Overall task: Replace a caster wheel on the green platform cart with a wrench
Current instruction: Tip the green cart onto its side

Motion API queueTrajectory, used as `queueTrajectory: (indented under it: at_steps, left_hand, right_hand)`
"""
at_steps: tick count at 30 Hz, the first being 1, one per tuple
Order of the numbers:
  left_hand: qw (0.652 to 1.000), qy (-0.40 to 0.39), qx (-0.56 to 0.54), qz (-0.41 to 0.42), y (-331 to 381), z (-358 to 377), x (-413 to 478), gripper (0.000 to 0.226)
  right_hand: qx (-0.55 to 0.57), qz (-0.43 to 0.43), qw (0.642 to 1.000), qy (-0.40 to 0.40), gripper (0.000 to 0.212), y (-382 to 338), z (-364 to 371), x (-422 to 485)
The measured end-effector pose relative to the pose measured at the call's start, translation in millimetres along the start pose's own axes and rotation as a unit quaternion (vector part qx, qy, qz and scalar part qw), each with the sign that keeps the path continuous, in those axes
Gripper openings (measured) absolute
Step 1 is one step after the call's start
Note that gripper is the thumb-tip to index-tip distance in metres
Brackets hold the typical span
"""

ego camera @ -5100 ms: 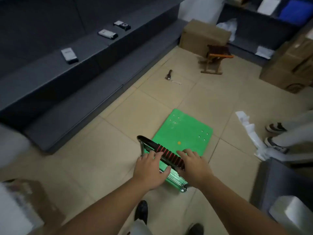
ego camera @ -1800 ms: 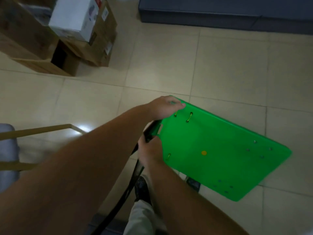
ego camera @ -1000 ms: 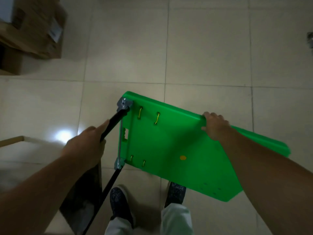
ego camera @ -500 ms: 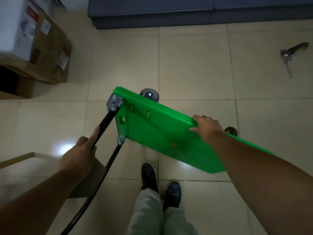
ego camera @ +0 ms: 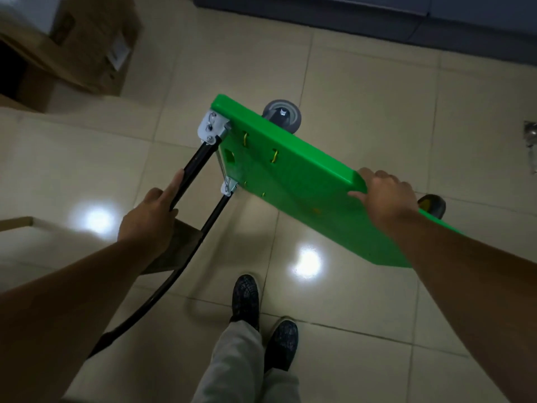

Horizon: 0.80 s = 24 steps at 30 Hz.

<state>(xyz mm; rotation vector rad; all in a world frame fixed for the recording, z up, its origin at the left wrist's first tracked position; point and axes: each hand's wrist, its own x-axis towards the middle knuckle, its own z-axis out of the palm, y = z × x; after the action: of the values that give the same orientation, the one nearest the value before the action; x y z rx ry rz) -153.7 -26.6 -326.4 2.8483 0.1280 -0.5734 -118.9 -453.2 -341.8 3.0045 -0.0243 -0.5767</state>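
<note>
Fingers (ego camera: 370,173) of right hand (ego camera: 388,196) grip cart (ego camera: 290,175) edge; left hand (ego camera: 148,219), handle (ego camera: 197,161).

Beige tiled floor (ego camera: 363,82) with 2 bright glares (ego camera: 308,263) — cardboard boxes (ego camera: 87,45) at upper left — dark grey ledge (ego camera: 436,13) along the top

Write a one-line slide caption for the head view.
Left hand grips the black handle, right hand the tilted green platform cart; grey caster wheel showing.
</note>
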Motion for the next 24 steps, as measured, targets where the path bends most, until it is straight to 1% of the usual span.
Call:
queueTrajectory:
  at_steps: [3, 5, 9, 11, 13, 14, 16, 18, 20, 24]
  left_hand:
    - [1.0, -0.008, 0.01, -0.001, -10.1, 14.4, -5.5, 0.08]
    - [1.0, -0.001, -0.002, 0.001, -14.8, 21.7, -11.1, 0.081]
    - [1.0, 0.01, -0.011, 0.004, -21.0, 27.5, -18.7, 0.082]
    - [0.999, 0.041, -0.004, 0.011, -17.3, 31.6, -23.3, 0.082]
    - [0.995, 0.083, 0.016, 0.044, -6.3, 32.8, -31.2, 0.082]
    - [0.994, 0.091, 0.015, 0.066, 2.1, 32.0, -34.9, 0.082]
    - [0.992, 0.076, -0.02, 0.095, 24.6, 28.0, -43.3, 0.081]
    - [0.99, 0.069, -0.058, 0.106, 49.6, 22.8, -52.5, 0.079]
    - [0.987, 0.065, -0.075, 0.126, 69.4, 17.3, -60.5, 0.072]
    - [0.981, 0.043, -0.087, 0.166, 99.8, 13.9, -75.6, 0.067]
  right_hand:
    - [-0.039, -0.017, 0.999, 0.003, 0.044, -8.9, 5.7, -0.7]
    - [-0.057, -0.022, 0.998, 0.009, 0.044, -12.3, 7.3, -6.2]
    - [-0.053, -0.014, 0.999, -0.001, 0.045, -19.2, 7.7, -15.5]
    - [-0.049, -0.009, 0.999, -0.01, 0.045, -26.3, 5.9, -21.1]
    - [-0.055, -0.012, 0.998, -0.02, 0.045, -32.6, 5.6, -29.6]
    - [-0.061, -0.016, 0.998, -0.023, 0.045, -35.2, 6.6, -34.5]
    - [-0.072, -0.023, 0.997, -0.027, 0.045, -40.4, 11.4, -44.4]
    - [-0.083, -0.025, 0.995, -0.04, 0.044, -48.3, 17.3, -52.2]
    - [-0.085, -0.009, 0.995, -0.054, 0.043, -54.3, 20.0, -58.5]
    - [-0.044, -0.015, 0.998, -0.052, 0.042, -54.5, 13.6, -58.3]
